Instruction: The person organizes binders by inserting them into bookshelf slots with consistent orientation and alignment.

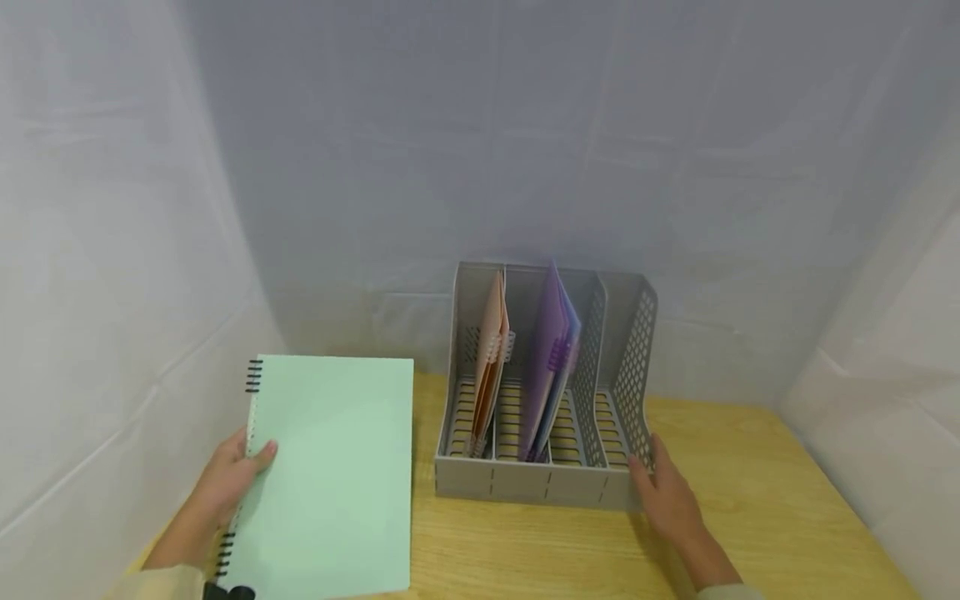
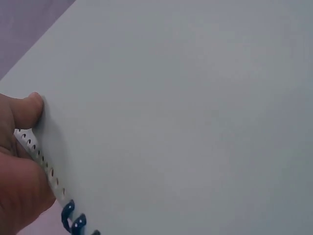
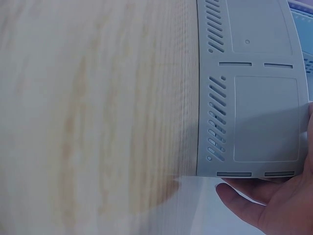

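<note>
On the left, my left hand [image 1: 225,475] grips a light green spiral notebook [image 1: 333,475] by its bound edge, thumb on the cover and the other fingers out of sight behind it. Dark spiral loops [image 2: 78,223] and punched holes line that edge in the left wrist view. My right hand [image 1: 672,504] holds the front right corner of a grey file organizer [image 1: 525,483], one digit by the front wall and the rest along the side. Inside the organizer, a pale orange notebook [image 1: 491,329] leans in the left part, with purple [image 1: 550,333] and blue [image 1: 574,329] notebooks leaning near its middle.
The organizer stands on a light wooden table [image 1: 750,492]. Behind it hangs a pale sheet [image 1: 562,150], with further white sheeting at the left [image 1: 112,250] and right [image 1: 885,350]. A small black object [image 1: 238,592] shows at the notebook's lower left corner.
</note>
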### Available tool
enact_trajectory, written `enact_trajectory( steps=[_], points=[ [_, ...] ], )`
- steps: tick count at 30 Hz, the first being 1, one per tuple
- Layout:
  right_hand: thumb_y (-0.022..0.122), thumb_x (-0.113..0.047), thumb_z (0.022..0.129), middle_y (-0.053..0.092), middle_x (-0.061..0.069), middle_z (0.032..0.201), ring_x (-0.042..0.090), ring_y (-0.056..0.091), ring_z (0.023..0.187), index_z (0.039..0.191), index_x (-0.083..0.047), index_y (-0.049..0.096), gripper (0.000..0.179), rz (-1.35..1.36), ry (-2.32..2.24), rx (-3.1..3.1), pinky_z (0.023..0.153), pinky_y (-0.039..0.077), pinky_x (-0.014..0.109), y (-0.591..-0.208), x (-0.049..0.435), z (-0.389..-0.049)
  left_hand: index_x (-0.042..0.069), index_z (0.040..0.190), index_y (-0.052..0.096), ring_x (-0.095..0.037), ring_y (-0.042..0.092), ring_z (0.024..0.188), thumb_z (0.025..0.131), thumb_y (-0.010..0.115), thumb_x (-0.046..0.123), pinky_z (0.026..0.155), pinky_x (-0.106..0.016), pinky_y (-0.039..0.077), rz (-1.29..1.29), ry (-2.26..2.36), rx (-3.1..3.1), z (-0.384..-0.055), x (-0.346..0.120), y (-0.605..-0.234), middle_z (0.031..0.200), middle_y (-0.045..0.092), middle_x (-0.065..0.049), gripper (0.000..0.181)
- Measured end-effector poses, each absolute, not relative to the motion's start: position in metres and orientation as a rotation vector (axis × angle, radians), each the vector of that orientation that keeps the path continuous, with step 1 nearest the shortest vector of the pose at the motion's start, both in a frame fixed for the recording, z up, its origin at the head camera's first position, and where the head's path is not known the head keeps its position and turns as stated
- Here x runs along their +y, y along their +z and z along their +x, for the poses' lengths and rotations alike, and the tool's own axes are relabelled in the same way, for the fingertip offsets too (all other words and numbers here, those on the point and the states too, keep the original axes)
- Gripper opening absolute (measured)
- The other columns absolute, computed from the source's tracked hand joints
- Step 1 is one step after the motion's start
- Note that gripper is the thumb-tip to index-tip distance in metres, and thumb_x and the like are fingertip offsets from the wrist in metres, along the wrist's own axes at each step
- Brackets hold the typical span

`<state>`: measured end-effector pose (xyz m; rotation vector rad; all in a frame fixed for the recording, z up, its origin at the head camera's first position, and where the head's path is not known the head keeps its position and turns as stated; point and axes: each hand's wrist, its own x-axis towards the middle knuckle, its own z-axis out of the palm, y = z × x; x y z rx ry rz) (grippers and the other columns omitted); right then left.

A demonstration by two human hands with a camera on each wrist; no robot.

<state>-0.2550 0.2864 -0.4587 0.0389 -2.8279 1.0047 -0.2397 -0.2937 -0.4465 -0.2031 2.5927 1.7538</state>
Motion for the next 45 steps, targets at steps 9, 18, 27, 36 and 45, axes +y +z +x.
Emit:
enact_trajectory(
  steps=[9, 18, 27, 36, 45],
  points=[
    [0.027, -0.041, 0.106, 0.027, 0.037, 0.147, 0.05, 0.046, 0.124, 0.151, 0.008, 0.005, 0.07, 0.038, 1.003, -2.825, 0.104, 0.035, 0.062, -0.459, 0.286, -0.255, 0.002, 0.153, 0.018, -0.015, 0.065, 0.086, 0.105, 0.041, 0.035, 0.073, -0.036, 0.054, -0.175, 1.804, 2.573, -0.239, -0.292, -0.445, 0.111, 0.067, -0.006, 0.063],
    [0.028, -0.041, 0.106, 0.028, 0.036, 0.148, 0.051, 0.046, 0.124, 0.151, 0.007, 0.005, 0.07, 0.033, 1.006, -2.809, 0.104, 0.035, 0.062, -0.46, 0.287, -0.257, 0.0, 0.151, 0.022, -0.017, 0.066, 0.086, 0.105, 0.04, 0.036, 0.072, -0.037, 0.055, -0.153, 1.816, 2.583, -0.238, -0.29, -0.443, 0.11, 0.068, -0.007, 0.061],
    [0.026, -0.044, 0.106, 0.026, 0.035, 0.149, 0.051, 0.044, 0.126, 0.151, 0.007, 0.005, 0.071, 0.029, 0.985, -2.824, 0.105, 0.033, 0.062, -0.46, 0.286, -0.256, 0.001, 0.151, 0.023, -0.011, 0.065, 0.086, 0.105, 0.04, 0.035, 0.072, -0.033, 0.055, -0.078, 1.84, 2.663, -0.237, -0.283, -0.443, 0.115, 0.066, -0.009, 0.06],
    [0.027, -0.043, 0.106, 0.025, 0.035, 0.149, 0.051, 0.042, 0.127, 0.152, 0.006, 0.004, 0.071, 0.032, 1.014, -2.822, 0.106, 0.031, 0.062, -0.46, 0.287, -0.256, 0.002, 0.152, 0.022, -0.007, 0.063, 0.089, 0.105, 0.041, 0.034, 0.073, -0.032, 0.054, -0.007, 1.861, 2.677, -0.236, -0.274, -0.437, 0.122, 0.063, -0.012, 0.06],
    [0.025, -0.048, 0.105, 0.023, 0.034, 0.151, 0.05, 0.033, 0.133, 0.152, 0.005, 0.003, 0.075, 0.015, 1.01, -2.833, 0.109, 0.026, 0.061, -0.462, 0.289, -0.258, -0.002, 0.151, 0.024, -0.004, 0.064, 0.088, 0.105, 0.042, 0.029, 0.073, -0.03, 0.055, 0.083, 1.914, 2.695, -0.237, -0.265, -0.43, 0.12, 0.064, -0.009, 0.058]
  ],
)
